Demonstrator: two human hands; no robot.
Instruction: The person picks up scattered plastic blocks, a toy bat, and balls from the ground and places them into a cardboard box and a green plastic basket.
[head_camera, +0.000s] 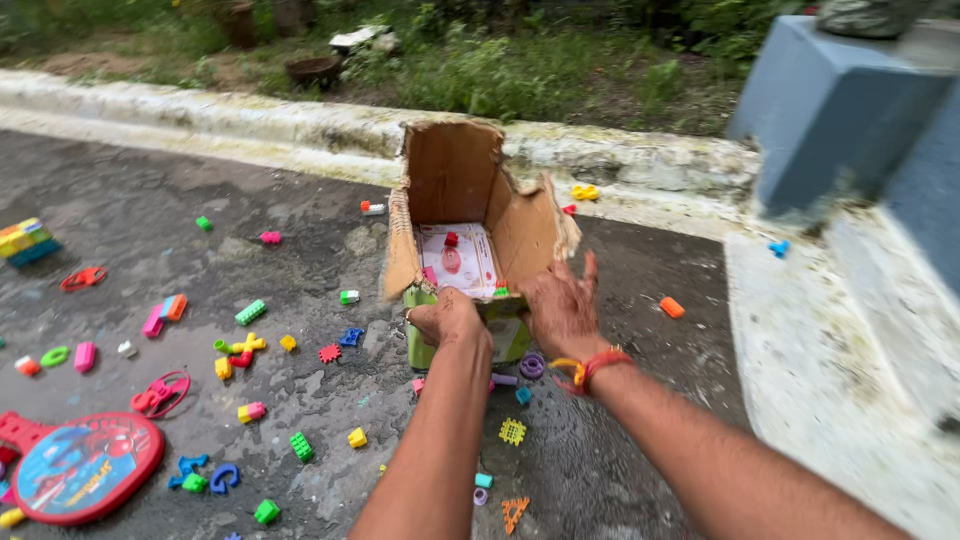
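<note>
An open cardboard box (455, 175) with torn flaps and green outer sides stands on the wet pavement. Inside lie a white printed sheet (462, 258) and a small red piece (451, 239). My left hand (448, 318) is closed into a fist at the box's near rim; whether it grips the edge or a small piece is hidden. My right hand (562, 305), with an orange and red wrist thread, rests with fingers spread against the box's right flap and near corner.
Several small coloured plastic bricks and shapes lie scattered over the pavement, mostly to the left and in front of the box. A red round toy board (85, 468) lies at the lower left. A mossy kerb (300, 125) runs behind; a grey-blue pillar (835, 110) and a step stand right.
</note>
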